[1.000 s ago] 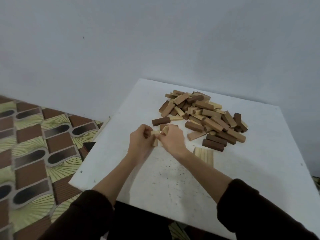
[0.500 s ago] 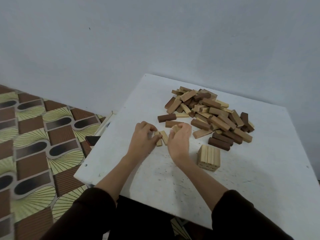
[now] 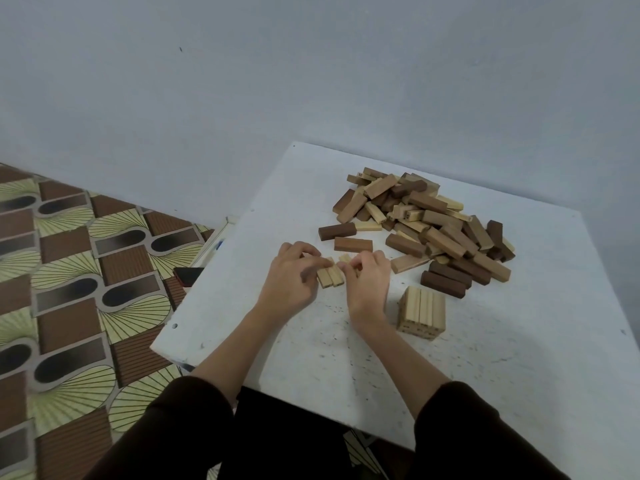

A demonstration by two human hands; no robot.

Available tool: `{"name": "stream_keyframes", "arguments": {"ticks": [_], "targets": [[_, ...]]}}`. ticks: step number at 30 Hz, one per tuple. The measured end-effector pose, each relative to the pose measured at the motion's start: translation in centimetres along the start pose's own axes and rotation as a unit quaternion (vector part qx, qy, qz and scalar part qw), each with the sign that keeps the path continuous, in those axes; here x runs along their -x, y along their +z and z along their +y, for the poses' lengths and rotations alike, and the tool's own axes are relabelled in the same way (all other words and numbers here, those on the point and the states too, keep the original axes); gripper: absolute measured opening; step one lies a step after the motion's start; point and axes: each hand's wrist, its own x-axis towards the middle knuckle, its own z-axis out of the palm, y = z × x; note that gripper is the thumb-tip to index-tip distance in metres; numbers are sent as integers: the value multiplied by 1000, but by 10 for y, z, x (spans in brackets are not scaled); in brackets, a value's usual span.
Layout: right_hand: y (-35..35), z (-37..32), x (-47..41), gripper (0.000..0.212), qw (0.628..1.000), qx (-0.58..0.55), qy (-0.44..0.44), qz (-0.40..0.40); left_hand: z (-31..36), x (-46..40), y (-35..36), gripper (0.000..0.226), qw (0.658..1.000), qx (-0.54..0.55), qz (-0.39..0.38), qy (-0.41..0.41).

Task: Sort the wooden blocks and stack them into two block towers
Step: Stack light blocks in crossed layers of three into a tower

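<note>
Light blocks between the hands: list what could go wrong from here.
1. The left hand and right hand pinch the light blocks from both sides; uneven pressure could skew the row.
2. The right forearm passes close beside the small light stack; a sideways move might topple it.
3. The loose pile lies just behind; reaching in could scatter blocks.

Person, head-camera view. Two bare hands, left [image 3: 292, 278] and right [image 3: 367, 282], no rings, watch or gloves visible. Forearms bare to about the elbow. Sleeves: dark brown to black fabric, loose, plain, pushed up on both arms, left sleeve [image 3: 173, 431], right sleeve [image 3: 485, 434]. Dark garment [image 3: 287, 441] between the sleeves; its type cannot be told.
</note>
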Motion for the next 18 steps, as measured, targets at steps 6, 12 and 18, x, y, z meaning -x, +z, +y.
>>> {"name": "stream_keyframes", "arguments": {"ticks": [6,12,18], "targets": [[3,2,2,21,998,15,-55,12,0,1,-1,31,1000,7,1,6],[-8,-2,7,72,998,-13,-31,-55,1,1,0,23,999,24,-24,40],[-4,3,5,68,995,-37,-5,-90,1,3,0,24,996,29,-85,30]]}}
